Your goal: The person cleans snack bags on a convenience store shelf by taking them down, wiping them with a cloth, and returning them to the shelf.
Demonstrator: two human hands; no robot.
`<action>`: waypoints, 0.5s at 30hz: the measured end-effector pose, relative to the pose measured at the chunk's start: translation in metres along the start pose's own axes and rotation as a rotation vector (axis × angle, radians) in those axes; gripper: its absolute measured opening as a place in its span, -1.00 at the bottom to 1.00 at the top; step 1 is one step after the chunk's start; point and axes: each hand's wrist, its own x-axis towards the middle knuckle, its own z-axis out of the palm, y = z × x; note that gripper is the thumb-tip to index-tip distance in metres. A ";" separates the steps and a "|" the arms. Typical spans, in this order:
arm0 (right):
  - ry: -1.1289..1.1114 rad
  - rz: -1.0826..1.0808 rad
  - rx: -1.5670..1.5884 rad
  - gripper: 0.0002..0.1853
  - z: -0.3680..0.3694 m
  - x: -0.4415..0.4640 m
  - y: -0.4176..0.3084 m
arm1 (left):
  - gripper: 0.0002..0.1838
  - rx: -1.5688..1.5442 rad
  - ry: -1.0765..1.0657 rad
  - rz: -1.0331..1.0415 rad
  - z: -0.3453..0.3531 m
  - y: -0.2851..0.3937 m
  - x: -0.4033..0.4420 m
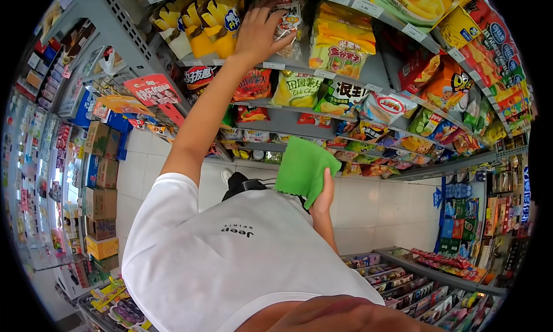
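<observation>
My left hand [259, 33] reaches up to the upper shelf, its fingers spread over a clear snack bag [288, 22] with red lettering. Yellow fries-style packs [214, 23] stand just left of it, and a stack of yellow snack bags [341, 46] lies to its right. Near my waist, my right hand [325, 195] holds a green cloth [305, 169], thumb on top and the other fingers mostly hidden. The cloth hangs in front of the lower shelves.
Lower shelves [296, 110] hold rows of chip bags. A red sign [152, 90] juts out at the left of the rack. Cardboard boxes [101, 203] are stacked at the left, and another product shelf [438, 264] stands at the lower right. Pale floor tiles [357, 201] show between.
</observation>
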 end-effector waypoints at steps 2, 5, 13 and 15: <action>0.004 0.008 0.001 -0.44 0.000 0.000 0.004 | -0.43 0.007 -0.019 0.008 -0.002 0.002 -0.002; -0.003 0.015 -0.010 -0.44 -0.002 0.001 0.003 | -0.41 0.016 -0.069 0.011 -0.004 0.002 -0.004; 0.062 0.007 0.006 -0.44 0.008 0.004 0.003 | -0.38 0.061 -0.165 -0.044 -0.011 0.010 -0.010; 0.052 0.005 0.004 -0.44 0.010 0.005 0.001 | -0.37 0.064 -0.163 -0.045 -0.010 0.010 -0.012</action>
